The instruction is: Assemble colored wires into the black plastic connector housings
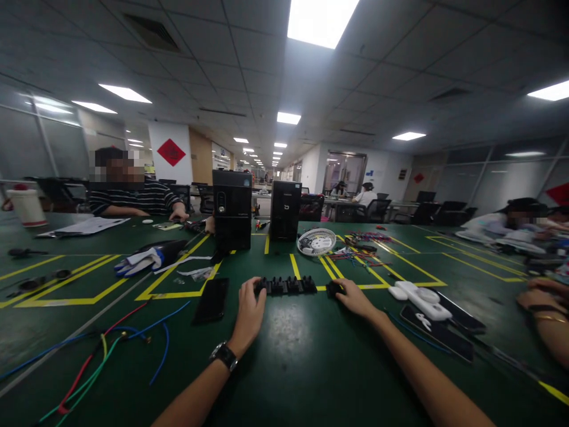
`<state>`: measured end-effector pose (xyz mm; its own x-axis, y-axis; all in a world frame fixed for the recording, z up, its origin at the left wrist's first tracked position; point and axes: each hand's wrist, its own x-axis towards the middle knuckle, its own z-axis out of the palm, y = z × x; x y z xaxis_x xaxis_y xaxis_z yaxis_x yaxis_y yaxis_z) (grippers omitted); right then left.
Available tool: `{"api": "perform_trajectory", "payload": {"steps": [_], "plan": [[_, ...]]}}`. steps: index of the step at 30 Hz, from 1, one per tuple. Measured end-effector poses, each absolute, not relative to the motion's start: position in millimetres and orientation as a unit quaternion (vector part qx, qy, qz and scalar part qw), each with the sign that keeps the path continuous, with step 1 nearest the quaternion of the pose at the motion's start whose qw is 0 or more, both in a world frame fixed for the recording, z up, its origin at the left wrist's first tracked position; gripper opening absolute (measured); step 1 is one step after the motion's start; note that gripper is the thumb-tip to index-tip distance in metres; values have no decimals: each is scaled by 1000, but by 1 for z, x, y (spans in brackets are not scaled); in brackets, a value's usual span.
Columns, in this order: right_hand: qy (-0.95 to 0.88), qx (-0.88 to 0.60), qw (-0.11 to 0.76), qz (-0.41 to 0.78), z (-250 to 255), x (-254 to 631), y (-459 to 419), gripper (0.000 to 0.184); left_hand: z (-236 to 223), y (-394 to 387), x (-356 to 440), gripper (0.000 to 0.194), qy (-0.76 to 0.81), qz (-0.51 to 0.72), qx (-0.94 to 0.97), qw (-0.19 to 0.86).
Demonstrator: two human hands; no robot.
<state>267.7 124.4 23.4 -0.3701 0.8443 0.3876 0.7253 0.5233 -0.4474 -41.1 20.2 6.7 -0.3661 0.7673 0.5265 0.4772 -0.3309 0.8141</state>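
Observation:
On the green table lies a row of small black parts with upright pegs (291, 285), set side by side; their exact kind is too small to tell. My left hand (252, 298) has its fingers closed around the part at the row's left end. A short gap to the right of the row, my right hand (353, 296) grips a separate small black part (334, 289) resting at the table surface. To the left of my left hand lies a black phone (212, 300). A watch (223, 356) is on my left wrist.
Two black boxes (232, 210) stand ahead, near a white basket (316, 242) and tangled wires (362, 252). Loose cables (89, 356) and a glove (142, 261) lie left. Phones (438, 333) and a white device (422, 300) lie right. A person (128, 190) sits across.

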Motion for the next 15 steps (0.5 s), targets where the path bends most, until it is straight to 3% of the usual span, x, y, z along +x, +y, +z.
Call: {"api": "perform_trajectory", "payload": {"steps": [6,15], "plan": [[-840,-443,300,94,7,246,149,43,-1,26,-51,37,631,501,588,71],[-845,-442,288,92,-8,241,159,54,-3,44,-57,48,702,380,595,89]]}}
